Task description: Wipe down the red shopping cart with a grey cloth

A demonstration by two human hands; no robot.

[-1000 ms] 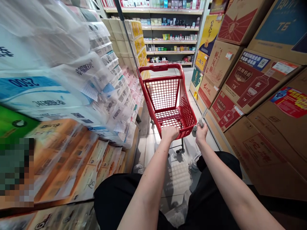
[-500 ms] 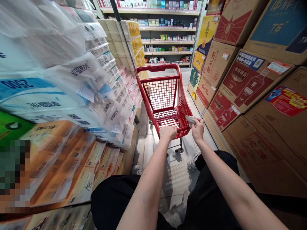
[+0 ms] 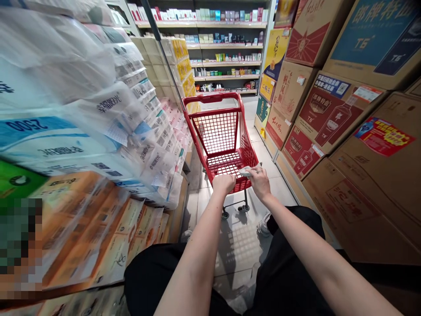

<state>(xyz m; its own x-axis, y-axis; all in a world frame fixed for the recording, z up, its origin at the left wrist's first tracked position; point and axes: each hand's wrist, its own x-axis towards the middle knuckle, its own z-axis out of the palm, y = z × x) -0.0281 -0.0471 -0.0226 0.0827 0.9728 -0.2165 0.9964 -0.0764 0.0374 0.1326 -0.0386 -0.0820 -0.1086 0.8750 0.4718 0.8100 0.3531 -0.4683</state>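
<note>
A small red plastic shopping cart (image 3: 221, 131) stands in the aisle in front of me, its basket empty. My left hand (image 3: 223, 183) is closed around the near rim of the cart. My right hand (image 3: 259, 180) presses a whitish-grey cloth (image 3: 245, 171) against the rim's right part, fingers curled on it. My legs in black trousers show below my arms.
Wrapped packs of tissue and paper rolls (image 3: 98, 127) are stacked high on the left. Large cardboard cartons (image 3: 332, 109) pile up along the right. The tiled aisle floor (image 3: 243, 237) runs ahead to shelves of small goods (image 3: 226, 48) at the far end.
My right hand moved the cloth from the cart's right outer corner leftward onto the near rim. The cart rolled slightly left and away; my left hand kept its grip.
</note>
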